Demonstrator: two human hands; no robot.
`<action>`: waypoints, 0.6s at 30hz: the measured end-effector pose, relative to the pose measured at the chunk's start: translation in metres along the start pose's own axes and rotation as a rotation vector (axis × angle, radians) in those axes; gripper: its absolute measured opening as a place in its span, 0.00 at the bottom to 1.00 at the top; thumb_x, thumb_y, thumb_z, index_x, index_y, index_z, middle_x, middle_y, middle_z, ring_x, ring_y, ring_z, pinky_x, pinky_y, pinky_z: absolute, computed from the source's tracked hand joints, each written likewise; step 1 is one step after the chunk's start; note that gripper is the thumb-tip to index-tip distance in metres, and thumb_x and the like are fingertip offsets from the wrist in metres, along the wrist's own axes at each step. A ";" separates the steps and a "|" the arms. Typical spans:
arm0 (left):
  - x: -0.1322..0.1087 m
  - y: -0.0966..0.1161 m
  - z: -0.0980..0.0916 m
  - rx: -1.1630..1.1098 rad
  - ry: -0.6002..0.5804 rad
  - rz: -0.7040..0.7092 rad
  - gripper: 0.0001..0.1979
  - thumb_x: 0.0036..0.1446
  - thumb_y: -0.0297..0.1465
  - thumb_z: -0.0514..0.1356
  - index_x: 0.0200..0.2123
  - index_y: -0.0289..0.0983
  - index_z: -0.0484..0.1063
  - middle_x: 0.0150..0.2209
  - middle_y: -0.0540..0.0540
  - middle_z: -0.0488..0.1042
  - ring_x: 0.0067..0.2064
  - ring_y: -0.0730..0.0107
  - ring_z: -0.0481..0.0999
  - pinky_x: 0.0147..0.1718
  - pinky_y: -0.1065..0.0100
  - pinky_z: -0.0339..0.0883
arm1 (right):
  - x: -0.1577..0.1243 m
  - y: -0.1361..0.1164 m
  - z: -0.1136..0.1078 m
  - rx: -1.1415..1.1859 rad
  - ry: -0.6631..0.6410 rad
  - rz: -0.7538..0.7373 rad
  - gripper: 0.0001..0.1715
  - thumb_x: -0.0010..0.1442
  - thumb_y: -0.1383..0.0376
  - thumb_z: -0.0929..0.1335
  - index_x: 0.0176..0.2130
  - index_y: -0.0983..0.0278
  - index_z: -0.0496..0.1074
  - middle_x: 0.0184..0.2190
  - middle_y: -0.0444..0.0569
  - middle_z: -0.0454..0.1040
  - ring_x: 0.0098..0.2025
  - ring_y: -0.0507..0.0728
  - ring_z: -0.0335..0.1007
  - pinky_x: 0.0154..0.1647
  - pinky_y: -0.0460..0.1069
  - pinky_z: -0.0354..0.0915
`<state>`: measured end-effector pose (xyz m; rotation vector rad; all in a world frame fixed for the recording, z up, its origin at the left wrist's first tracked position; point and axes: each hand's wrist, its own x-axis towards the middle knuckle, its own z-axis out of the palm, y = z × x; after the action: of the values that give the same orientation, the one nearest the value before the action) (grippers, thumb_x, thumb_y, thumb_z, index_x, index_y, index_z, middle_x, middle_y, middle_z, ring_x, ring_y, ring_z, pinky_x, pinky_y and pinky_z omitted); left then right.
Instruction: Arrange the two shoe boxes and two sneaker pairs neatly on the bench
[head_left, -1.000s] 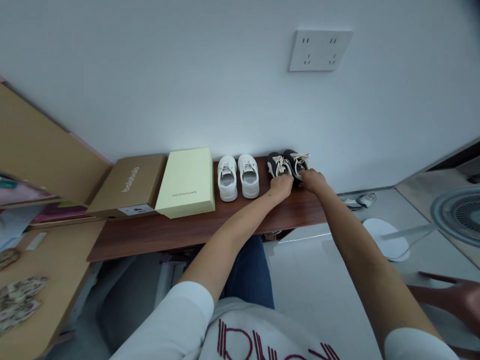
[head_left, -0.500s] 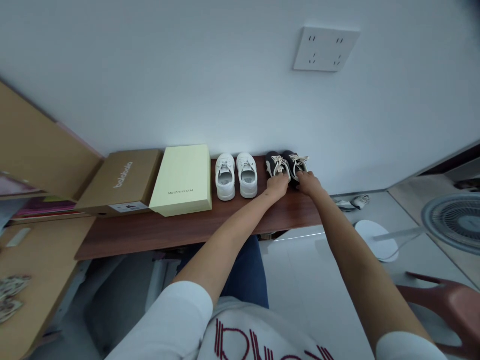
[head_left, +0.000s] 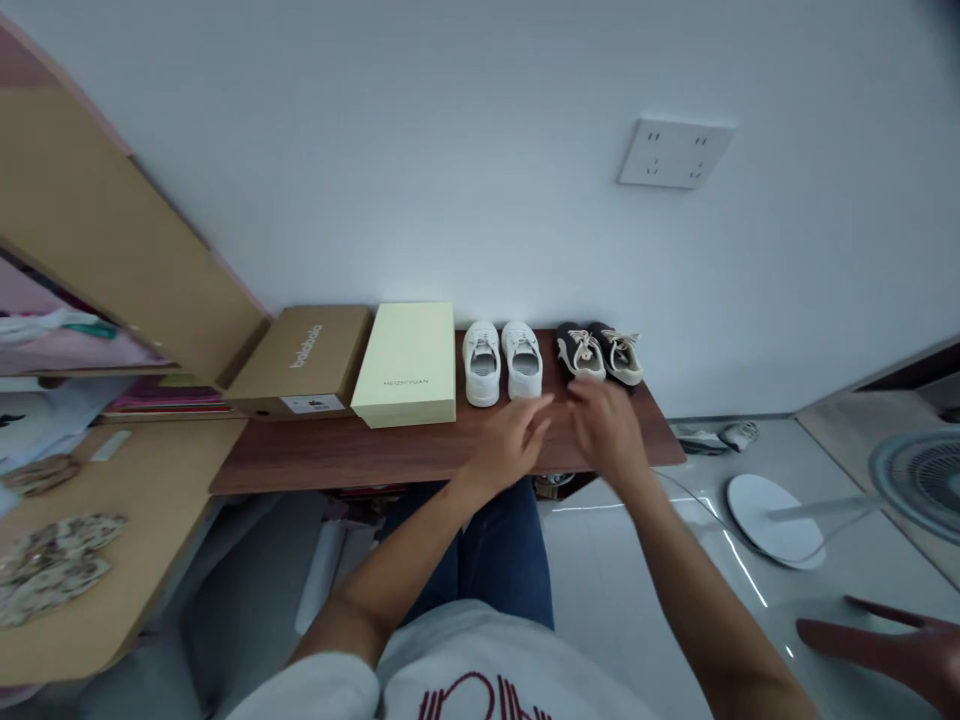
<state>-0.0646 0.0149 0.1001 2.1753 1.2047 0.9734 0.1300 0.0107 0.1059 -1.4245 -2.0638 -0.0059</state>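
Note:
Two white sneakers (head_left: 482, 365) stand side by side on a reddish-brown wooden shelf (head_left: 420, 455), toes to the wall. To their right is a pair of dark sneakers (head_left: 583, 352) with cream laces and cream trim. My left hand (head_left: 512, 437) hovers over the shelf's front, just below the white pair, fingers apart and holding nothing. Close under the dark pair is my right hand (head_left: 606, 425), slightly blurred, its fingers spread and empty; it partly overlaps the heel of the nearer dark shoe.
A brown shoebox (head_left: 307, 350) and a pale yellow box (head_left: 409, 360) sit left of the shoes. Beyond them is a light wooden desk (head_left: 150, 500) with patterned cloth pieces. A wall socket (head_left: 675, 153) is above. On the right floor stand a fan (head_left: 919, 485) and a pink chair (head_left: 885, 645).
Both my hands have come off the dark sneakers and drawn back toward me, the left one also moving left. The dark pair stays on the shelf. The camera view has shifted.

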 end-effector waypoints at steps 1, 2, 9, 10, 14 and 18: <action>-0.037 -0.014 -0.007 0.000 -0.008 -0.096 0.20 0.68 0.35 0.50 0.58 0.45 0.73 0.54 0.43 0.78 0.57 0.62 0.77 0.59 0.62 0.68 | -0.030 -0.015 0.019 0.077 -0.020 -0.019 0.22 0.69 0.62 0.60 0.59 0.55 0.71 0.58 0.56 0.75 0.64 0.67 0.66 0.65 0.65 0.62; -0.076 -0.030 -0.012 0.007 -0.038 -0.202 0.18 0.68 0.35 0.50 0.53 0.47 0.76 0.50 0.45 0.80 0.54 0.62 0.78 0.57 0.62 0.69 | -0.064 -0.027 0.041 0.143 -0.068 -0.012 0.22 0.69 0.63 0.60 0.58 0.55 0.72 0.55 0.55 0.77 0.60 0.66 0.70 0.63 0.65 0.65; -0.291 -0.128 -0.007 0.367 -0.169 -0.936 0.26 0.59 0.36 0.55 0.61 0.44 0.72 0.68 0.44 0.67 0.69 0.56 0.65 0.67 0.56 0.58 | -0.256 -0.052 0.168 0.111 -0.541 0.143 0.31 0.61 0.59 0.65 0.63 0.50 0.71 0.66 0.52 0.68 0.68 0.72 0.63 0.61 0.71 0.67; -0.301 -0.136 -0.009 0.362 -0.175 -0.982 0.30 0.59 0.37 0.55 0.65 0.42 0.67 0.70 0.43 0.63 0.71 0.58 0.62 0.68 0.58 0.56 | -0.263 -0.052 0.177 0.110 -0.542 0.165 0.31 0.61 0.57 0.65 0.63 0.48 0.71 0.67 0.50 0.68 0.69 0.72 0.62 0.61 0.71 0.67; -0.290 -0.152 -0.030 0.162 -0.254 -1.036 0.34 0.58 0.37 0.58 0.66 0.33 0.65 0.69 0.36 0.64 0.70 0.57 0.63 0.68 0.61 0.56 | -0.237 -0.069 0.196 0.115 -0.447 0.337 0.23 0.60 0.57 0.64 0.52 0.48 0.79 0.59 0.50 0.76 0.64 0.75 0.68 0.57 0.75 0.68; -0.238 -0.159 -0.071 -0.292 -0.139 -0.784 0.26 0.60 0.39 0.58 0.60 0.41 0.73 0.62 0.42 0.74 0.65 0.58 0.71 0.66 0.56 0.62 | -0.152 -0.112 0.186 0.566 -0.440 0.265 0.16 0.63 0.54 0.65 0.45 0.48 0.80 0.45 0.48 0.83 0.48 0.68 0.81 0.51 0.65 0.76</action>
<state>-0.2899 -0.1056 -0.0475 1.3266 1.5435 0.5903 -0.0212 -0.1015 -0.0812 -1.3912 -1.9486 0.9973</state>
